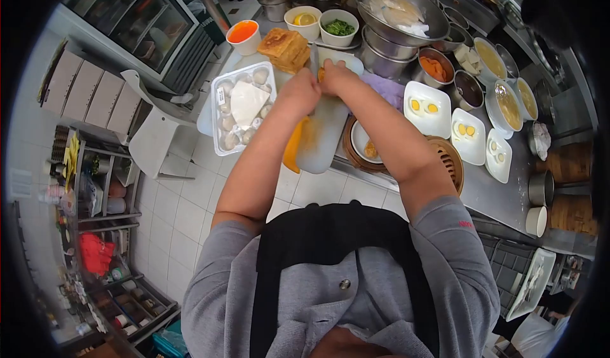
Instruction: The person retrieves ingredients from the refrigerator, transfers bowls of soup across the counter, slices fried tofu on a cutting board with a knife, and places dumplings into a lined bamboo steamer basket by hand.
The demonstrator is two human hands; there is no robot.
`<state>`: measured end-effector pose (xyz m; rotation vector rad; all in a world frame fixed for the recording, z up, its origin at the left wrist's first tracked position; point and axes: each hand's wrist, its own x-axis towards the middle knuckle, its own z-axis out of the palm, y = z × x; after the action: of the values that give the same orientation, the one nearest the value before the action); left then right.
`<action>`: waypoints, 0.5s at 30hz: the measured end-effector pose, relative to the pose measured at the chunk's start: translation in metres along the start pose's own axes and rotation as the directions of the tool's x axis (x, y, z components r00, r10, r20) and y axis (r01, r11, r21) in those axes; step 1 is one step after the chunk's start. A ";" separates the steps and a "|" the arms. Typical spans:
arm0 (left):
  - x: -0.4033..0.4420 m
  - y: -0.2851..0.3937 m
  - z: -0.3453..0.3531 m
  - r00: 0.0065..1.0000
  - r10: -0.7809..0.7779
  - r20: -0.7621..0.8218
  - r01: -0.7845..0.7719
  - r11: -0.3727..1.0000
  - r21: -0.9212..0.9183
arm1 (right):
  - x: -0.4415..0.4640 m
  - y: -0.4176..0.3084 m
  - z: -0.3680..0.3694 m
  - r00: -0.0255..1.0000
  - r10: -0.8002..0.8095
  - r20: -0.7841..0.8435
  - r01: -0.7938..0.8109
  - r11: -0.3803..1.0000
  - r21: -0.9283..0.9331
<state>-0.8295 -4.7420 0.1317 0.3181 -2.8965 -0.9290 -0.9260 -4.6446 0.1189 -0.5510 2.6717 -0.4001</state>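
Note:
My left hand (301,92) is closed in a fist, with a knife blade (314,58) rising from it. Right beside it, the bent fingers of my right hand (337,78) press on a small orange-brown piece (321,74), mostly hidden under them. Both hands are over a pale cutting board (323,143). A stack of browned, fried-looking blocks (284,48) lies just beyond my left hand. Something yellow-orange (293,148) lies along the board's near left edge. To the left, a white tray (218,117) holds round pale items (230,141) and a white paper.
Bowls of orange sauce (243,32), lemon (305,20) and chopped greens (338,28) line the far side. At the right are stacked metal bowls (389,43), a purple cloth (383,93), white egg dishes (427,123) and a bamboo steamer (452,161). A white chair (152,138) stands left.

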 end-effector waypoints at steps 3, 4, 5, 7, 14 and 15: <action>-0.008 -0.006 0.010 1.000 -0.013 0.012 0.014 0.993 -0.121 | 0.016 0.017 0.001 0.999 -0.032 -0.008 0.033 0.994 0.105; -0.008 -0.006 0.012 0.998 -0.042 0.048 0.050 0.981 -0.187 | 0.018 0.028 0.000 0.994 -0.073 -0.084 0.088 0.979 0.184; -0.012 -0.004 0.013 0.998 -0.029 0.056 0.039 0.981 -0.189 | 0.009 0.036 -0.011 0.994 -0.059 -0.091 0.076 0.979 0.187; -0.033 0.004 0.013 0.989 0.058 0.133 -0.025 0.971 -0.238 | -0.039 0.048 -0.048 0.963 -0.268 -0.035 0.261 0.888 0.379; -0.071 0.028 0.047 0.910 0.269 0.315 -0.232 0.961 -0.151 | -0.169 0.084 -0.014 0.975 0.097 -0.198 -0.010 0.918 0.396; -0.070 0.028 0.051 0.897 0.302 0.324 -0.262 0.952 -0.160 | -0.170 0.086 0.004 0.968 0.126 -0.217 -0.030 0.917 0.399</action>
<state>-0.7733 -4.6755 0.1057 -0.3024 -3.0547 -1.1906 -0.8075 -4.4965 0.1378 -0.2845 2.7127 -1.0097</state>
